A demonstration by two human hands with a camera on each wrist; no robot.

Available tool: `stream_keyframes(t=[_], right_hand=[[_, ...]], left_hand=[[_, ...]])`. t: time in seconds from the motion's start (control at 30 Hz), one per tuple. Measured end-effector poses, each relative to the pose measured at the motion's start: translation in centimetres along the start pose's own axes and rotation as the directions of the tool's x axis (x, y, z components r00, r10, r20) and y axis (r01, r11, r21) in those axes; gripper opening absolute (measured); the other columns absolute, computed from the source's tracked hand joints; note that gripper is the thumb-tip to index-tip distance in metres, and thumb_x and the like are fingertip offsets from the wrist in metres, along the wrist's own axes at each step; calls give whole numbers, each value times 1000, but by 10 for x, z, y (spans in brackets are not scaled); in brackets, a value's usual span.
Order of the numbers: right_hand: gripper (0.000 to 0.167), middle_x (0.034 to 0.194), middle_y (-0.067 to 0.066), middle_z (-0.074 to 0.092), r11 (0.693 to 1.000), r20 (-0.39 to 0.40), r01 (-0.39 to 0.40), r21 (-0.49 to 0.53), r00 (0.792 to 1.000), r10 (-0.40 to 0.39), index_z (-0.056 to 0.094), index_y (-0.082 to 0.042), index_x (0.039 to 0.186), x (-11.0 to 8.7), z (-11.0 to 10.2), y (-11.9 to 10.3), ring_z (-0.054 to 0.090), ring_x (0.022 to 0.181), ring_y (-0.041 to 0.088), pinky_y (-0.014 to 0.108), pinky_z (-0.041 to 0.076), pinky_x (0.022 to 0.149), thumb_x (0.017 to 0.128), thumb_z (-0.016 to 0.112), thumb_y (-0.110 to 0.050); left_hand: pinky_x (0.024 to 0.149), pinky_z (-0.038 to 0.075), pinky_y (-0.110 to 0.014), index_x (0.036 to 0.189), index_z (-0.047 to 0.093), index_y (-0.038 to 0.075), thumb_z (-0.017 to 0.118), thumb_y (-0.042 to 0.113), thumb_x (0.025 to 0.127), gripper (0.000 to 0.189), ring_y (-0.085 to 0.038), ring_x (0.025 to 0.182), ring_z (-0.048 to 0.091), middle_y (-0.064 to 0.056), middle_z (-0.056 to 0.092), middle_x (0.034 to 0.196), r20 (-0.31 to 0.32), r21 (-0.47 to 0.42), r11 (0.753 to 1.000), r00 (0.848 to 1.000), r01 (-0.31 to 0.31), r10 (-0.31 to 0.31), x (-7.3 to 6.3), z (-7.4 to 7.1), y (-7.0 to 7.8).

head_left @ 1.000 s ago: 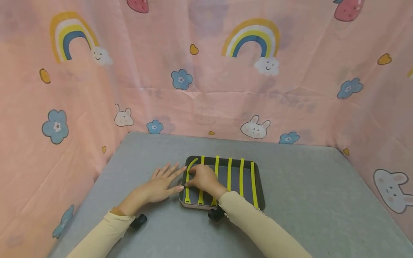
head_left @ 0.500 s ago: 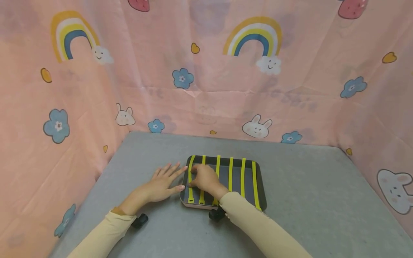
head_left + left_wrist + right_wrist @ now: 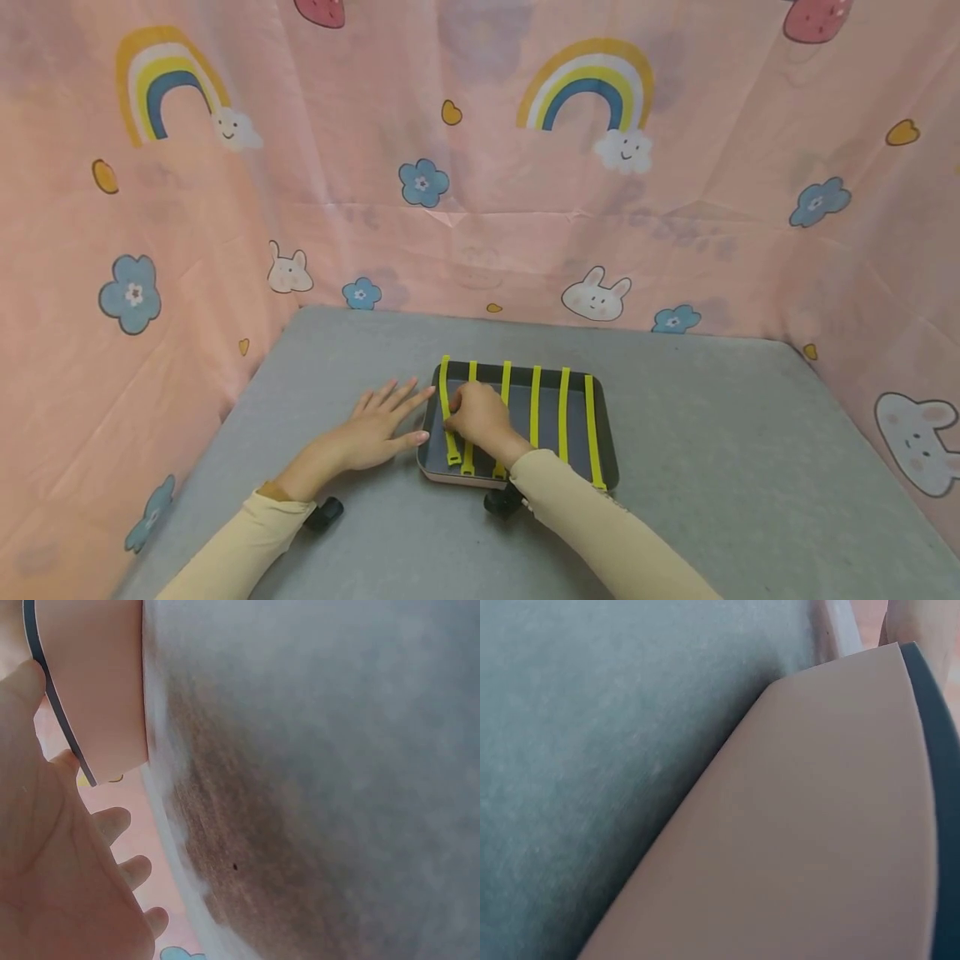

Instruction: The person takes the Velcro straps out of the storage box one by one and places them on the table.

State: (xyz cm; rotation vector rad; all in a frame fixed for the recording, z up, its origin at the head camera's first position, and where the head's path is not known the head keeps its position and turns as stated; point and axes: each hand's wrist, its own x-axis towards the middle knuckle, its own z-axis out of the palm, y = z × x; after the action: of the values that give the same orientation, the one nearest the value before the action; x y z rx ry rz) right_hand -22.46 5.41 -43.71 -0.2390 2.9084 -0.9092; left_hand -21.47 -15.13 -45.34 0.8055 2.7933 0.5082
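In tray (image 3: 600, 450), leftmost tie (image 3: 448, 417) lengthwise near-to-far, seemingly pinched in right-hand (image 3: 480, 417) grip.

no readable text, labels or numbers

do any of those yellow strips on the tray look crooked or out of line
Yes: the leftmost strip slants, its near end angling toward its neighbour, while the others run straight across the tray. The right hand touches it; the left hand lies flat beside the tray.
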Motion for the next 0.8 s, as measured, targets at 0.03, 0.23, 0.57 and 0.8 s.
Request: stream_keyframes(t=[0.03,0.23,0.57,0.8], right_hand=[[15,86,7,73,1000,-6,0,0,1000,0,74,-5,86,0,0,0,61,65,13,29,52,58,78,83,-14],[18,90,7,74,999,-15,11,36,1000,-11,74,-6,90,2,3,4,62,68,13,30,52,61,78,83,-15],[36,83,5,73,990,48,66,122,996,-73,74,-9,110,6,0,14,62,67,14,28,49,59,78,85,-20],[42,61,0,58,950,92,119,290,984,-151,71,-10,120,10,-6,21,52,55,11,23,41,51,80,83,-16]], left_hand=[[119,6,-69,159,14,37,40,63,99,71,-41,155,5,-6,11,169,-1,0,1000,1000,0,0,0,0,0],[119,5,-69,159,12,38,39,64,98,71,-41,155,5,-5,11,169,2,-4,1000,1000,1,-1,1,1,-2],[118,5,-70,160,15,34,41,62,99,72,-42,155,6,-7,11,169,-1,-13,1000,1000,-4,4,1,-1,-1],[118,6,-70,159,16,34,41,62,99,71,-43,155,7,-7,12,169,-8,2,1000,1000,-2,2,0,1,-1]])
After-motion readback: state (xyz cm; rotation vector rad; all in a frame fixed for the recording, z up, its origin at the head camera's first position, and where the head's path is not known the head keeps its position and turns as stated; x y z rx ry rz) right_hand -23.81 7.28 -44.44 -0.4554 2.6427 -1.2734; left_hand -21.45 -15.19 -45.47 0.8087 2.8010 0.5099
